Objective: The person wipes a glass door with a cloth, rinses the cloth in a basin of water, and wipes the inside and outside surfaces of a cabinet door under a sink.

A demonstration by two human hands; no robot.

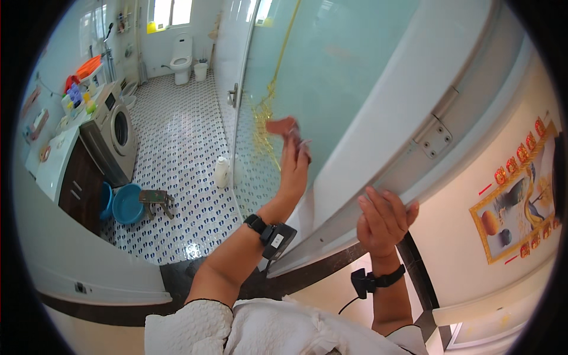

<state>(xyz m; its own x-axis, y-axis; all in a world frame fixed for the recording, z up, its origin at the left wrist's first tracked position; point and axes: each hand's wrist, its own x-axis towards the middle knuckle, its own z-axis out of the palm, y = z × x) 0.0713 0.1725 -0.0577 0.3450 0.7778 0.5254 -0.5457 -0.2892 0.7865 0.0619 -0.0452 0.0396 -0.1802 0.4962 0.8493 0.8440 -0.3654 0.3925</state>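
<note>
A reddish-brown cloth (280,125) is pressed against the pale green glass panel (343,77) of a white-framed door. My left hand (293,171) is closed on it, with fingers pointing up the glass beside a gold plant pattern. A strap with a small black box circles that wrist. To the right, my right hand (383,222) lies with stretched fingers on the white frame (349,201) at the hinge side, below a metal hinge (435,139). No object shows in this hand.
Beyond the door are a toilet (182,59), a washing machine (113,133), a dark cabinet (83,180), a blue basin (128,204) and a small stool (156,198). A white bottle (221,172) stands by the door. A gold-framed picture (515,204) hangs at right.
</note>
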